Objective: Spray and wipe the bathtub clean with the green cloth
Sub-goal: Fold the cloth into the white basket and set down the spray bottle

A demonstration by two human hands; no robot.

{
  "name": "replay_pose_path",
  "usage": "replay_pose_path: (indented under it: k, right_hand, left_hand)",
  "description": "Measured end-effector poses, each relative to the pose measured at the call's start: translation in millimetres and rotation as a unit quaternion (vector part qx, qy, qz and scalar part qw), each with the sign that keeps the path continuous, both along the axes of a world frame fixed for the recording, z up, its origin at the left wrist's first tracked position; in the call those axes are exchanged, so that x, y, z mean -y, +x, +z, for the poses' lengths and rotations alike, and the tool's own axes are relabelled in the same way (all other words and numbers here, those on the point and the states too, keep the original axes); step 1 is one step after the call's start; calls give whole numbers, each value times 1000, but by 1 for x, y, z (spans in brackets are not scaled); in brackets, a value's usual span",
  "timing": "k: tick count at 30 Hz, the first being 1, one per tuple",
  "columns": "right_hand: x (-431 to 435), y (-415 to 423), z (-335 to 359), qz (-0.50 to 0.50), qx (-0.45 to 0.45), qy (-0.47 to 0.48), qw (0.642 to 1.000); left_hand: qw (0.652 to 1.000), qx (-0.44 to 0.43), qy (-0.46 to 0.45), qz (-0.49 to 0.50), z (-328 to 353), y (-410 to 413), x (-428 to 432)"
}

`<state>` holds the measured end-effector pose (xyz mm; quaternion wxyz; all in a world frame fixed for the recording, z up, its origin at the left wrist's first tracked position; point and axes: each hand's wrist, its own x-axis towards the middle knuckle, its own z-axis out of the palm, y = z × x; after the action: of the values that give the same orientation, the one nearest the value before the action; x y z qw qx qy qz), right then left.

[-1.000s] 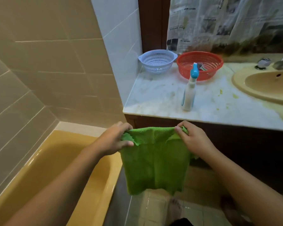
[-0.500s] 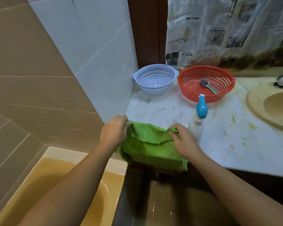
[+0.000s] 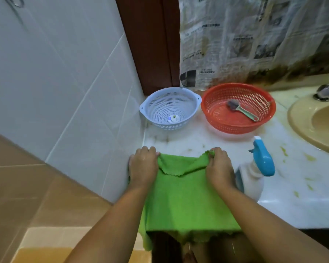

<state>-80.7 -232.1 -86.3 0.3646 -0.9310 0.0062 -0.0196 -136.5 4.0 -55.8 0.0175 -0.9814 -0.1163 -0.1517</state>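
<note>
The green cloth [image 3: 186, 202] lies flat on the counter [image 3: 296, 209], at its left end against the tiled wall [image 3: 65, 82]. Its near edge hangs over the counter's front. The left hand [image 3: 143, 168] and right hand [image 3: 219, 168] each pinch a far corner with curled fingers. The spray bottle [image 3: 262, 164] stands just beside the right hand. Bare marble separates the cloth from the white colander [image 3: 170, 109] and red basket [image 3: 237, 109]. The bathtub [image 3: 46, 255] sits low on the left.

white colander [image 3: 171, 109] beside red basket [image 3: 217, 115], a brush [image 3: 243, 111] lying inside.
</note>
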Motion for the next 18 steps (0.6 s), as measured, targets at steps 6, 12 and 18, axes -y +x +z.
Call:
replay_pose_path:
  k: [6,12,18]
  right_hand:
    - [2,37,-9,-72,4,-46,996]
    - [6,61,-15,-120,47,-61,990]
    - [-1,38,-14,-54,122,-171,976]
  left_hand:
    - [995,34,-89,25,-28,29,-8]
    - [971,10,-208,113,-28,59,-10]
    - [993,59,-95,34,-33,49,5]
